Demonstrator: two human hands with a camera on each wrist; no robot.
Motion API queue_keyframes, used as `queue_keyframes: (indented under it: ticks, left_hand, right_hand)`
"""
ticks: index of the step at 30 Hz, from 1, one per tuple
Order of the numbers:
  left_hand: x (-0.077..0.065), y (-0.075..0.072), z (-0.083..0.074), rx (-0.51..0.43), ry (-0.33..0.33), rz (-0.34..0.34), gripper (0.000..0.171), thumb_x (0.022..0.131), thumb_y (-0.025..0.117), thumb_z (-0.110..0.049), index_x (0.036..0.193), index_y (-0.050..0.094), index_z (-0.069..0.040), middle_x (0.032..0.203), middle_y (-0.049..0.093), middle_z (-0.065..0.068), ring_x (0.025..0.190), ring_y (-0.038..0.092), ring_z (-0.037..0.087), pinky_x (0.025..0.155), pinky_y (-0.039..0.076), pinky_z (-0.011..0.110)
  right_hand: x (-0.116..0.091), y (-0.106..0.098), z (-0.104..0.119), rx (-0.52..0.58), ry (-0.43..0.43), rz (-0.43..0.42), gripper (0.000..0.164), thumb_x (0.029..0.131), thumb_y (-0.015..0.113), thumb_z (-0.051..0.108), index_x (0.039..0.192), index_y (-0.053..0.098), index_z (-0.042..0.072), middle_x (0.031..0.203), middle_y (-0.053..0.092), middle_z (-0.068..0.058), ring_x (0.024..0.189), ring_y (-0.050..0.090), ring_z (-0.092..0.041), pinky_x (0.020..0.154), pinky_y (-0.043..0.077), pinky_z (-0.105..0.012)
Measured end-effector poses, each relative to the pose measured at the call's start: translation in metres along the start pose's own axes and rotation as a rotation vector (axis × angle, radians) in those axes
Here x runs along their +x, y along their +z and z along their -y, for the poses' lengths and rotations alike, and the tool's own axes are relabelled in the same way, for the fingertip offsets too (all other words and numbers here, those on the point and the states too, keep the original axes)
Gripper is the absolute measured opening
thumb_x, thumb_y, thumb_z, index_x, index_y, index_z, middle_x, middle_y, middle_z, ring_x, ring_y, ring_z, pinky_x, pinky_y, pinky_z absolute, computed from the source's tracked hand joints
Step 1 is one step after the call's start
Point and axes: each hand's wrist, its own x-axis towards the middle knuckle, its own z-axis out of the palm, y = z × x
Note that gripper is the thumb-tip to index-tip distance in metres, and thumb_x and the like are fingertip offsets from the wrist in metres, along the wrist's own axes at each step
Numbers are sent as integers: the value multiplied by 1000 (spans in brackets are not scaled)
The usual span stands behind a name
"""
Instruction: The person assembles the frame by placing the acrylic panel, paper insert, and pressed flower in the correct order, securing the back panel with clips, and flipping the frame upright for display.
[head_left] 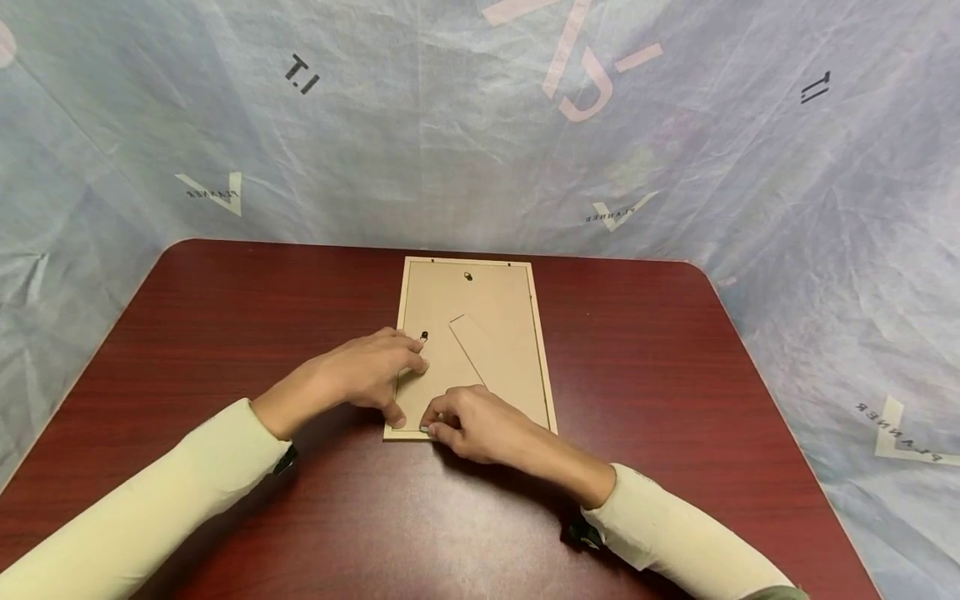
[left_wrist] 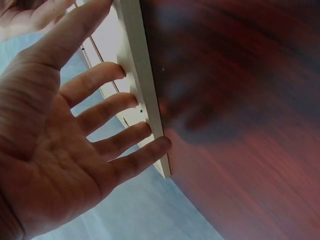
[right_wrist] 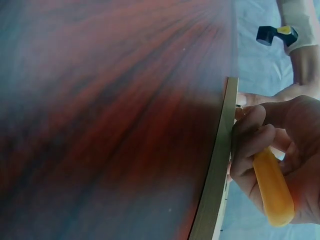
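Note:
A picture frame point(head_left: 510, 350) lies with its back up on the table, showing a pale backing panel, a slanted stand flap point(head_left: 467, 337) and small dark hangers. My left hand point(head_left: 375, 367) rests at its left side, fingers spread. In the left wrist view, the left fingertips point(left_wrist: 131, 100) lie along the frame's side edge point(left_wrist: 142, 75). My right hand point(head_left: 476, 421) is at the near edge, close to the near left corner. It grips a small tool with a rounded yellow handle point(right_wrist: 272, 187), seen in the right wrist view; the fingers hide most of its working end.
The dark red wooden table point(head_left: 637, 375) extends around the frame on both sides. Behind it hangs a grey printed fabric backdrop point(head_left: 420, 125), which also closes in the left and right sides. The frame's far edge lies near the table's back edge.

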Motion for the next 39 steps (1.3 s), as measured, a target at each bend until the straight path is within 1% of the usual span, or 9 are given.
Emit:
queue_keyframes:
  ticks: [7,13,18,19,22,26,29,34,39]
  left_hand:
    - [2,-4,-3,50,-5,26,70,73,107,-39,132,79,-14,163,62,20,153,55,48,121,54,65]
    - [3,-4,2,66,27,6,63,71,108,-39,123,81,-14,156,66,20,148,59,48,118,56,63]
    - [12,8,18,74,56,-23,62,67,108,-48,115,81,-21,152,68,17,143,61,47,112,58,66]
    - [17,17,26,80,68,-46,62,66,108,-50,114,80,-22,150,68,17,141,61,47,110,59,65]
    - [20,20,28,87,71,-49,62,64,109,-53,112,80,-24,149,69,14,141,62,45,108,59,66]
    - [21,16,25,82,59,-23,66,64,109,-50,117,82,-23,152,68,15,143,61,46,111,58,66]
    - [23,17,27,66,53,-17,67,64,109,-49,119,82,-22,154,67,17,145,60,47,115,56,67]
    - [32,36,44,53,64,-34,74,65,108,-54,125,81,-21,157,65,20,149,56,49,121,52,65]
    - [24,24,28,48,43,-5,76,66,109,-50,129,81,-19,161,63,21,152,54,50,124,49,66]
  right_hand:
    - [9,14,-20,-4,-102,-53,9,105,75,13,102,81,19,89,75,9,81,62,-5,75,55,-27]
    - [23,27,-39,-59,-133,-58,11,103,75,12,99,78,21,92,78,11,81,61,-2,73,53,-23]
    - [30,26,-40,-85,-122,-38,17,98,75,10,91,74,26,87,74,16,77,59,1,70,51,-20]
    - [32,28,-41,-107,-126,-42,18,96,74,9,90,73,26,86,73,17,77,59,1,69,51,-19]
    - [32,20,-32,-106,-92,-7,20,91,75,6,86,70,25,83,72,15,73,58,0,67,50,-19]
    - [28,-6,-8,27,42,108,20,97,75,3,86,68,18,77,74,6,60,67,-3,58,54,-21]
    - [29,-18,0,138,149,183,20,104,73,2,88,68,14,71,70,3,51,69,-9,53,53,-21]
    - [31,-21,-9,295,193,242,16,106,71,2,92,70,10,71,66,2,51,64,-10,52,54,-21]
    - [25,-20,-20,449,185,265,12,107,71,4,97,73,10,74,69,-4,49,62,-12,49,50,-22]
